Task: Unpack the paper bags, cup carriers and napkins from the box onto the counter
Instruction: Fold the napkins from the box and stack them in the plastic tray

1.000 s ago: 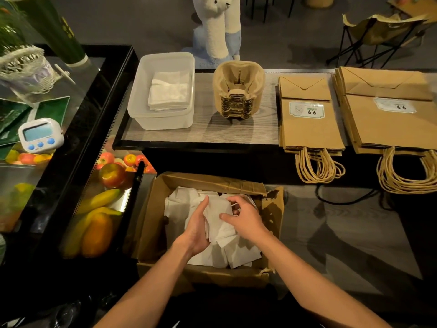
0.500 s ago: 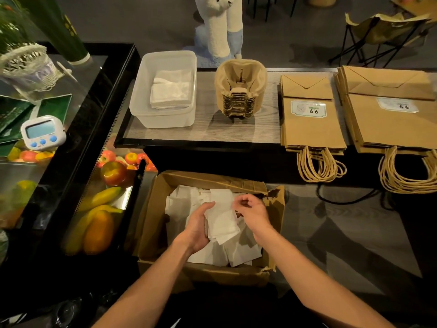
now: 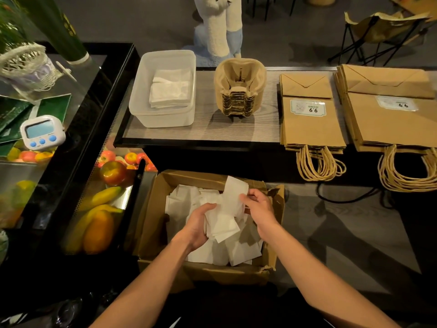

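Note:
A torn cardboard box point(image 3: 163, 223) sits on the floor below the counter point(image 3: 208, 131), with loose white napkins point(image 3: 182, 202) inside. My left hand point(image 3: 197, 224) holds a small stack of napkins point(image 3: 222, 224) over the box. My right hand point(image 3: 257, 204) pinches one napkin point(image 3: 234, 190) and lifts it upright above the pile. On the counter a clear plastic tub point(image 3: 165, 114) holds folded napkins point(image 3: 171, 88). Beside it stands a stack of cup carriers point(image 3: 240, 87), then two piles of brown paper bags point(image 3: 309, 124) point(image 3: 392, 121).
A glass display case point(image 3: 78, 129) with fruit point(image 3: 99, 223) stands to the left, close to the box. A white timer point(image 3: 41, 132) sits on top of it. Bag handles point(image 3: 319, 164) hang over the counter's front edge. A black cable point(image 3: 343, 197) lies on the floor at right.
My right hand has lifted a napkin up out of the pile. My left hand has curled round the gathered stack and raised it slightly.

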